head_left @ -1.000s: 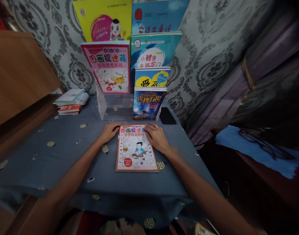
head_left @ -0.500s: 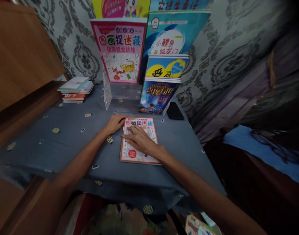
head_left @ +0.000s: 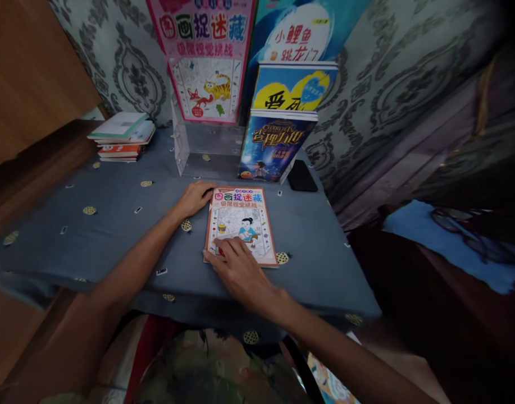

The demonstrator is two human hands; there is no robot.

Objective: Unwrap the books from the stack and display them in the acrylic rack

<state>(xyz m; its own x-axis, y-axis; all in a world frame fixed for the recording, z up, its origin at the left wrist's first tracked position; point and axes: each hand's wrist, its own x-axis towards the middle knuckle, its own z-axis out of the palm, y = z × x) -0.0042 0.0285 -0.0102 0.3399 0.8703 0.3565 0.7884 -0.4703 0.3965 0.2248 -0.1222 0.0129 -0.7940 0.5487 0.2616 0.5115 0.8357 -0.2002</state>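
A picture-puzzle book [head_left: 257,247] lies closed on the tablecloth, cover up, with coloured Chinese characters over a line drawing of a seated figure in blue. At its upper left corner rests my left hand [head_left: 194,199], fingers stretched to the edge, not wrapped round it. My right hand [head_left: 238,266] lies over the lower left of the cover. Its fingers are extended and somewhat apart, touching the cover, and it hides part of a red spot there. Neither hand has lifted the book.
Behind the book stands a clear plastic rack [head_left: 206,165] holding a pink book [head_left: 204,56], a blue book [head_left: 269,148] and others. A stack of books [head_left: 122,134] sits at the back left. Right of the rack lies a black phone [head_left: 302,175]. Glasses [head_left: 472,235] rest on blue cloth [head_left: 434,241].
My right hand has slid down the cover toward its lower edge, uncovering the title and the drawn figure. My left hand stays at the corner. The view has tilted down.
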